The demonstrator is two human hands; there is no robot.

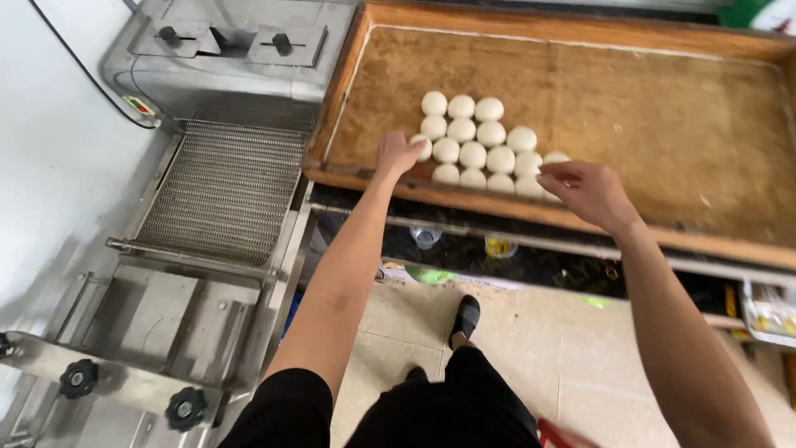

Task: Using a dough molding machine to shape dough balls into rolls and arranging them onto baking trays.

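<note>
Near the frame's middle, the left hand (400,153) curls closed around a dough ball (423,148) at the left end of the dough balls (481,145) clustered in the wooden tray (663,124). The right hand (587,189) pinches loosely at the right end ball (554,158); whether it grips is unclear. Pressing could dent soft neighbours. A small red-green label (138,105) sits on the steel machine (224,191), upper left

Dough balls (474,141) crowd tray's near-left, tray (663,116) open rightward, raised wooden rim (464,199) fronting
</note>
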